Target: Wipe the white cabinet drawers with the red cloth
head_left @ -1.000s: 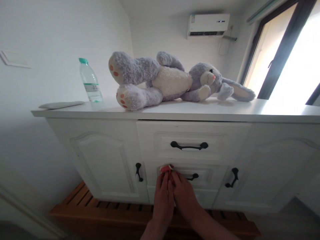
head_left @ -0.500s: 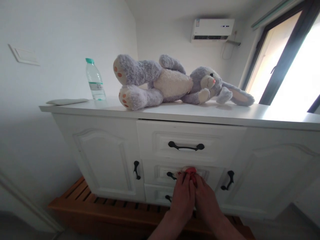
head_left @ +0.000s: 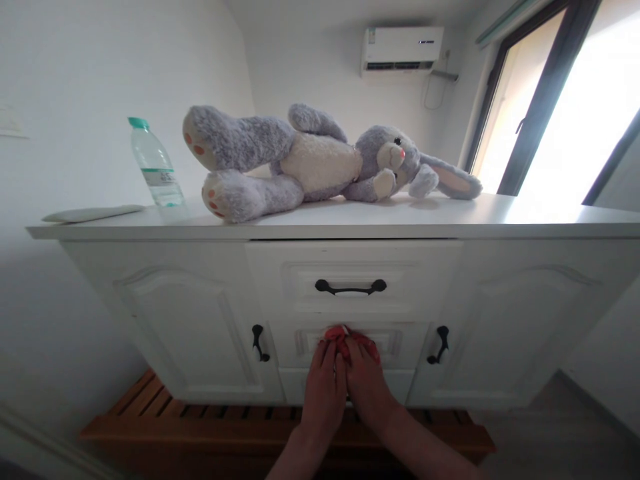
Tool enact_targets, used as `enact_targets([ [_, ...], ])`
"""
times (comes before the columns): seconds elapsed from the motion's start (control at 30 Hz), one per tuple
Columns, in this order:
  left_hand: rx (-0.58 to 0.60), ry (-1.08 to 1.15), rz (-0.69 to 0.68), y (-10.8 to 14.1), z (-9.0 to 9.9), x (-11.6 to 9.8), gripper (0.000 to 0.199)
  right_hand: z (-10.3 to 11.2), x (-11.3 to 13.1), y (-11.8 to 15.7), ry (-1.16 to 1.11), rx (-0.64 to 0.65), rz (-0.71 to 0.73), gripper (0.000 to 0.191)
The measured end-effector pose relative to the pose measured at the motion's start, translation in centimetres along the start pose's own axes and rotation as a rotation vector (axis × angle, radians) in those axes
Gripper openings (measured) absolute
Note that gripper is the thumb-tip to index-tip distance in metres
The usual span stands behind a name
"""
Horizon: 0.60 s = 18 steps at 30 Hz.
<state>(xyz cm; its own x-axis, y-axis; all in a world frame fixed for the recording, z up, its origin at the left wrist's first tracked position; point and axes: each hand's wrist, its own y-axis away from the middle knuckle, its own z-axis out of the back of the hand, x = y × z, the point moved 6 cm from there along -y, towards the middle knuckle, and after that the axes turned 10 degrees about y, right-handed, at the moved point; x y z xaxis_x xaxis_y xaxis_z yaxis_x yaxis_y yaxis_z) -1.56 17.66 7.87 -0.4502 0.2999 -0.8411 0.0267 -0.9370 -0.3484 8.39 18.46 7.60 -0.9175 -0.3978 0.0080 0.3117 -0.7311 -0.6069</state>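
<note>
Hands, left [head_left: 324, 389] and right [head_left: 367, 387], together press what looks like a red cloth [head_left: 338, 335] against the drawer [head_left: 400, 343] under the bunny [head_left: 300, 160].

The plush rabbit [head_left: 320, 163] lies on its side on the cabinet top [head_left: 500, 220], feet to the left, ears to the right. The water bottle [head_left: 153, 163] stands left of it; a flat pad [head_left: 90, 214] lies further left. Below the top, three stacked drawers sit between two doors. The left hand [head_left: 324, 393] and right hand [head_left: 367, 387], side by side, press a small cloth [head_left: 341, 335] against the middle drawer [head_left: 400, 343]. A slatted bench [head_left: 200, 420] sits under the cabinet. The air conditioner [head_left: 403, 50] hangs behind.
</note>
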Motion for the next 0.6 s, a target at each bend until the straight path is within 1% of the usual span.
enact_targets([
  [0.1,0.028,-0.019,-0.09,-0.1,-1.9,-1.6,0.051,0.6,-1.8,1.0,0.079,-0.029,0.052,0.045],
  [0.17,0.047,-0.017,-0.151,-0.2,-3.0,-2.8,0.048,0.9,-2.9,1.5,0.102,-0.025,0.073,0.044],
  [0.3,0.071,-0.001,-0.221,-0.6,-4.5,-4.3,0.045,1.8,-4.6,1.9,0.098,0.0,0.046,0.043],
  [0.47,0.071,0.052,-0.202,-1.0,-5.0,-5.2,0.046,3.2,-5.3,1.8,0.067,-0.012,0.001,0.045],
  [0.53,0.113,0.104,-0.178,-0.2,-5.3,-5.4,0.048,3.7,-5.7,2.3,0.045,-0.007,-0.024,0.044],
  [0.6,0.182,0.179,-0.158,1.3,-5.9,-4.9,0.049,4.0,-6.5,3.5,-0.003,0.019,-0.069,0.042],
])
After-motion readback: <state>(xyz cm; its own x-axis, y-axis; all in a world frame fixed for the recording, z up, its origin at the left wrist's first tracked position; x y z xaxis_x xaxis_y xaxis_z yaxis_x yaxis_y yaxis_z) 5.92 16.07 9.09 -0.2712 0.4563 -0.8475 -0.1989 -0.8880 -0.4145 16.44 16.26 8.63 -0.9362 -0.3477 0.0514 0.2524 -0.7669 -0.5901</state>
